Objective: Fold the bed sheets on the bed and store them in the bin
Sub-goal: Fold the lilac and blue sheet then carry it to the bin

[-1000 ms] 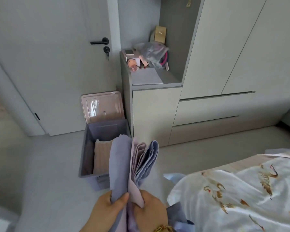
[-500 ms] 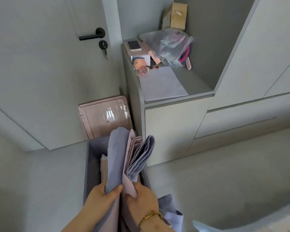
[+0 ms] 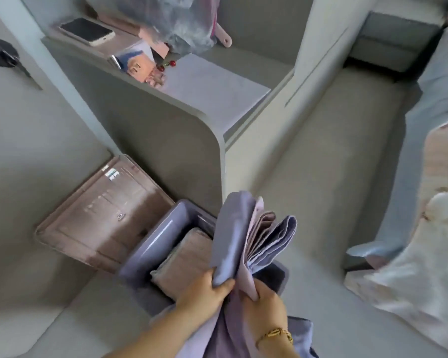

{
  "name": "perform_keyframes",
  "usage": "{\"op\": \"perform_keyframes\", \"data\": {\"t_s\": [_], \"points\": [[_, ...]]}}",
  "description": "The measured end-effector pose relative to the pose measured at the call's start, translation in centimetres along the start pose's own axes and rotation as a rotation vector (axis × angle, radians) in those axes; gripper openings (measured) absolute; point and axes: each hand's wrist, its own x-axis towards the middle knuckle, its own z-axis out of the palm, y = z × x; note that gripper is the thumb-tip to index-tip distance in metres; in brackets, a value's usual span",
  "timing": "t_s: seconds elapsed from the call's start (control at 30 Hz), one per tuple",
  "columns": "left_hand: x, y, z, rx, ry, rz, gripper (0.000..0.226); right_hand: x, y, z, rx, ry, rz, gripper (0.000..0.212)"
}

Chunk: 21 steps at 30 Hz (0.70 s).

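Two hands gripping, left hand point(image 3: 207, 288) and right hand point(image 3: 264, 301) both pinching one folded lavender-and-pink bed sheet point(image 3: 233, 233), one purple plastic bin point(image 3: 150, 244) under the grip, one folded pink sheet point(image 3: 186, 257) inside

Grey floor point(image 3: 321, 171), pale cabinet point(image 3: 153, 140), door point(image 3: 18, 120)

A phone point(image 3: 86, 31) and a clear plastic bag point(image 3: 176, 24) lie on the cabinet point(image 3: 153, 140), well beyond the left hand point(image 3: 204, 288).
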Motion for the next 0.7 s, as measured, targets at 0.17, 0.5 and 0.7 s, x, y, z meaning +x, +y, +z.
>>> {"op": "perform_keyframes", "data": {"t_s": [0.17, 0.5, 0.7], "points": [[-1.2, -3.2, -1.2, 0.068, -0.084, 0.044, 0.052, -2.8, 2.1, 4.1, 0.202, 0.162, 0.164, 0.031], [0.4, -10.1, -4.6, -0.117, 0.024, -0.002, 0.045, -4.3, 8.4, 9.5, 0.531, 0.391, 0.308, 0.033], [6.6, -13.5, -8.4, -0.069, 0.131, 0.018, 0.028, -1.5, 10.6, 12.2, 0.657, 0.538, 0.314, 0.036]]}}
